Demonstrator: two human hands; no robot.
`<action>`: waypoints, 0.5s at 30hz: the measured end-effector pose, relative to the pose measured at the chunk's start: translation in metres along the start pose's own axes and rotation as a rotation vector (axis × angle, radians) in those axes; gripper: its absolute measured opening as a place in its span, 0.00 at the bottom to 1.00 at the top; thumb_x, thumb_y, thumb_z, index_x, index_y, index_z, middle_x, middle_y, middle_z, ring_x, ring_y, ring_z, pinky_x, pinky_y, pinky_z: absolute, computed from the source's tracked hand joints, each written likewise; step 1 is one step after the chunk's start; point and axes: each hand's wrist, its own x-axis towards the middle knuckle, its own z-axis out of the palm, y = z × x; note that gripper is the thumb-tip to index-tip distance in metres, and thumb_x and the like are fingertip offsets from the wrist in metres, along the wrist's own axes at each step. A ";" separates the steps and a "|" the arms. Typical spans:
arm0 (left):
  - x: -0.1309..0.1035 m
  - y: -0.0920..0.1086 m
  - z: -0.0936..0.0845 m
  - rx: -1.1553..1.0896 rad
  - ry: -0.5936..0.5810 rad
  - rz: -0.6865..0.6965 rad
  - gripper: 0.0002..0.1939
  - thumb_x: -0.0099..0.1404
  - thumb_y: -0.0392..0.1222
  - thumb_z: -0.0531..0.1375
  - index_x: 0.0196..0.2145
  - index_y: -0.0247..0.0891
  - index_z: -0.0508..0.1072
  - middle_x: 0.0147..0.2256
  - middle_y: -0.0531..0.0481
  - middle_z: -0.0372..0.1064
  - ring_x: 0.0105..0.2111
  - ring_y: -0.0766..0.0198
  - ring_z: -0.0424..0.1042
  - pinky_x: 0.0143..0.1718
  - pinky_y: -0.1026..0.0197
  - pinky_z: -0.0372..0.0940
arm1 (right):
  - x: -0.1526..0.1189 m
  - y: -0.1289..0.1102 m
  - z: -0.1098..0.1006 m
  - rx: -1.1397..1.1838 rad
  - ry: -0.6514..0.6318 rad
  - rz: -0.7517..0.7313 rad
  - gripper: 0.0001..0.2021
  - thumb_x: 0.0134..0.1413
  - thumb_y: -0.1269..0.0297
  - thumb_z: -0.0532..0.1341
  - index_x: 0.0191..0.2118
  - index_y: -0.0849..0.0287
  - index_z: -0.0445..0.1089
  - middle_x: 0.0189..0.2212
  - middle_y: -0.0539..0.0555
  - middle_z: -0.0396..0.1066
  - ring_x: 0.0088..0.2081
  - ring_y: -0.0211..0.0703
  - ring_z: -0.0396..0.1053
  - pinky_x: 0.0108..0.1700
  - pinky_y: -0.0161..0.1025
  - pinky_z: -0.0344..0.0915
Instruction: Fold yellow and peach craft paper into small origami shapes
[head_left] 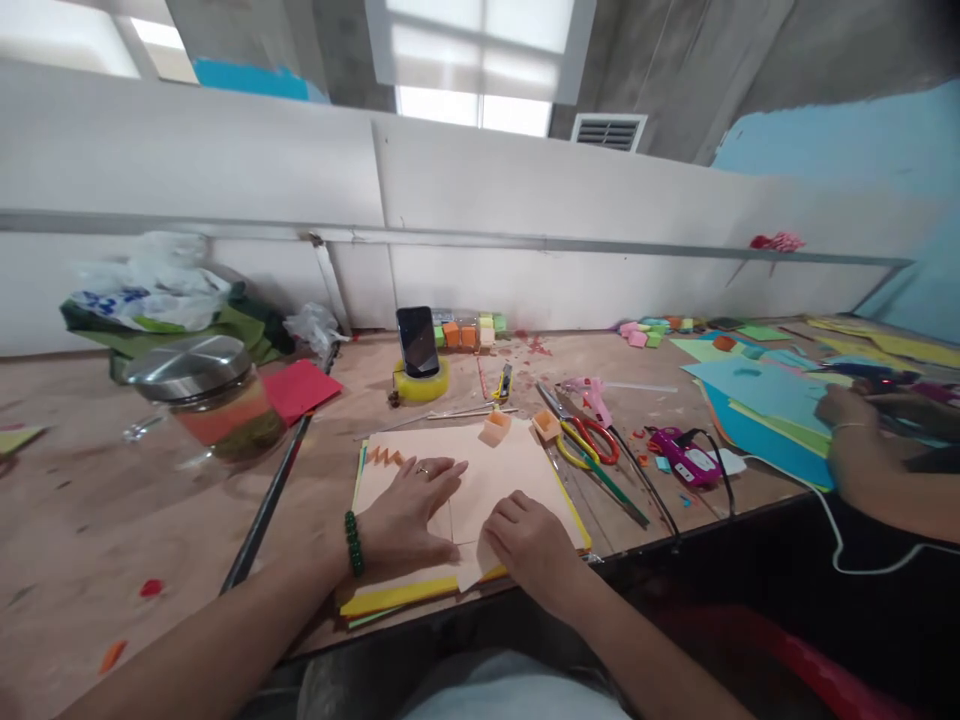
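The left hand (427,510) lies flat with its fingers spread on the pale peach paper (480,470), low in the middle of the frame. The right hand (529,545) is half curled, with its fingertips on a loose bit of the paper near the bottom edge; I cannot tell if it pinches it. Two little orange paper boxes (496,427) sit at the top of the paper. Scissors (574,430) lie just right of it on the brown surface (300,510).

A jar (225,415) stands left of the paper stack (525,465), scissors (553,402) right, a phone (418,341) behind.
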 end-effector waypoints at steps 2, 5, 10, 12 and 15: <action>-0.002 0.000 0.000 0.003 0.039 0.025 0.46 0.50 0.56 0.68 0.62 0.37 0.58 0.60 0.33 0.59 0.59 0.41 0.58 0.59 0.38 0.52 | -0.003 -0.001 -0.006 0.034 -0.019 0.045 0.07 0.56 0.70 0.64 0.27 0.60 0.70 0.28 0.52 0.71 0.33 0.44 0.65 0.35 0.39 0.61; -0.003 0.000 0.001 0.001 0.079 0.063 0.37 0.56 0.50 0.65 0.60 0.36 0.60 0.58 0.33 0.61 0.57 0.43 0.60 0.57 0.41 0.57 | -0.001 -0.004 -0.012 0.082 -0.040 0.138 0.14 0.48 0.54 0.69 0.32 0.59 0.71 0.31 0.53 0.71 0.36 0.46 0.65 0.37 0.41 0.62; -0.003 0.005 -0.002 0.035 0.133 -0.008 0.26 0.59 0.43 0.63 0.54 0.36 0.66 0.52 0.37 0.66 0.52 0.46 0.64 0.52 0.44 0.61 | 0.011 -0.005 -0.006 0.046 -0.032 0.196 0.09 0.50 0.58 0.69 0.32 0.56 0.72 0.31 0.52 0.71 0.36 0.45 0.66 0.35 0.38 0.61; -0.002 0.009 -0.006 0.045 0.123 -0.035 0.18 0.60 0.41 0.62 0.48 0.36 0.70 0.48 0.39 0.68 0.49 0.48 0.66 0.50 0.47 0.62 | 0.017 -0.003 0.001 -0.004 -0.017 0.205 0.04 0.53 0.68 0.67 0.30 0.57 0.72 0.30 0.52 0.71 0.36 0.44 0.66 0.35 0.37 0.61; -0.002 0.014 -0.013 0.060 0.069 -0.037 0.14 0.60 0.44 0.62 0.43 0.37 0.72 0.44 0.41 0.70 0.45 0.50 0.67 0.48 0.50 0.63 | 0.025 -0.002 0.007 -0.075 -0.001 0.202 0.05 0.52 0.75 0.65 0.29 0.59 0.72 0.29 0.53 0.72 0.35 0.45 0.67 0.34 0.38 0.61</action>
